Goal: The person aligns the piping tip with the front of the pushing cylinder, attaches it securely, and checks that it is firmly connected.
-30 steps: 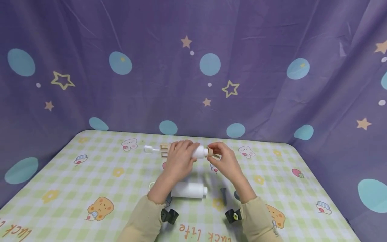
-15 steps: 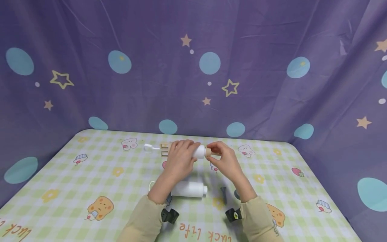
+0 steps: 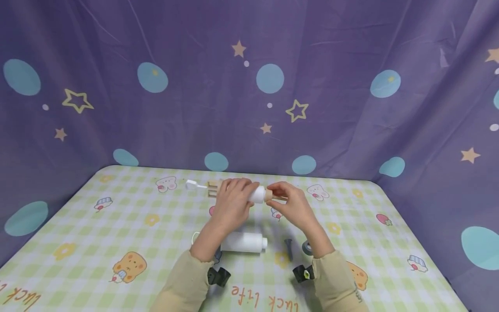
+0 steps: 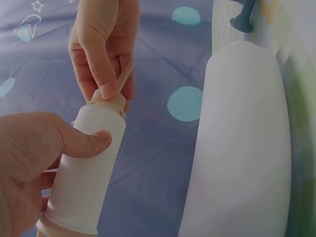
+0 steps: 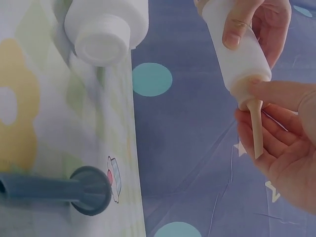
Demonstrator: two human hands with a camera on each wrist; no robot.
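Observation:
My left hand (image 3: 234,203) grips a white cylindrical bottle (image 4: 89,170), held tilted above the table. At its right end sits a beige cap (image 4: 109,100) with a slim spout (image 5: 256,128). The thumb and fingers of my right hand (image 3: 293,204) pinch this cap, the spout passing between them. Beyond my left hand, beige prongs (image 3: 212,190) stick out at the bottle's other end; how they join it is hidden. A small white piece on a thin stem (image 3: 191,185) shows farther left.
A second white bottle (image 3: 243,242) lies below my hands, with a white loop (image 3: 195,236) by its left end. A blue-grey flared tube (image 3: 288,249) and a dark grey ring (image 3: 306,248) lie to its right. The table's checked cloth (image 3: 128,225) reaches a purple curtain.
My right hand has shifted slightly on the beige cap, and the spout beyond its fingers has changed angle. The left hand keeps its grip on the bottle. The head view has tilted slightly.

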